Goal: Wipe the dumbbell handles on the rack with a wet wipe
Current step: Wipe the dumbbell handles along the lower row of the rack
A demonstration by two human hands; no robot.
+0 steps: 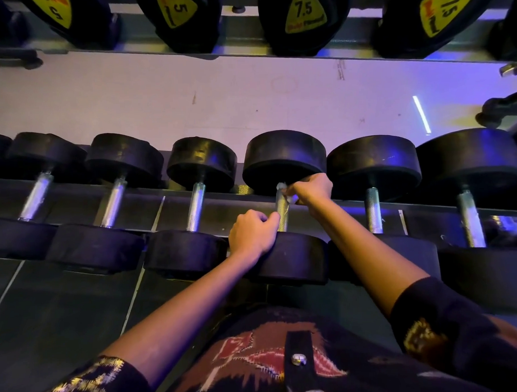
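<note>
A: Where's the wipe [291, 198]?

B: In the right hand [310, 191]. It is a small white wad, pinched between the curled fingers and thumb and pressed against the far end of a handle [282, 217], just under the far head [284, 159].

A: Which dumbbell [306, 270] is that?

B: The one in the middle of the lower row on the rack [152, 208], straight ahead of the person's chest.

A: And the left hand [252, 234]?

B: It rests on that dumbbell's near head, with the fingers curled in and the thumb tip touching the near end of the handle. I cannot tell whether it grips anything, because the fingers hide the palm.

A: Anything else on the handle?

B: A thin white shred of the wipe lies along the chrome below the wad.

A: What about the neighbours?

B: They lie parallel on both sides — black round heads and knurled chrome handles, each spanning the rack's two rails. None of them is touched.

A: And higher up?

B: An upper shelf [245, 32] holds more black dumbbells with yellow labels [303, 15] that read 5 and 7.5. Between the two rows is a pale surface [189, 92], washed in purple-blue light.

A: The arms?

B: Both are bare to the elbow — dark patterned sleeves [449, 330] sit above that.
</note>
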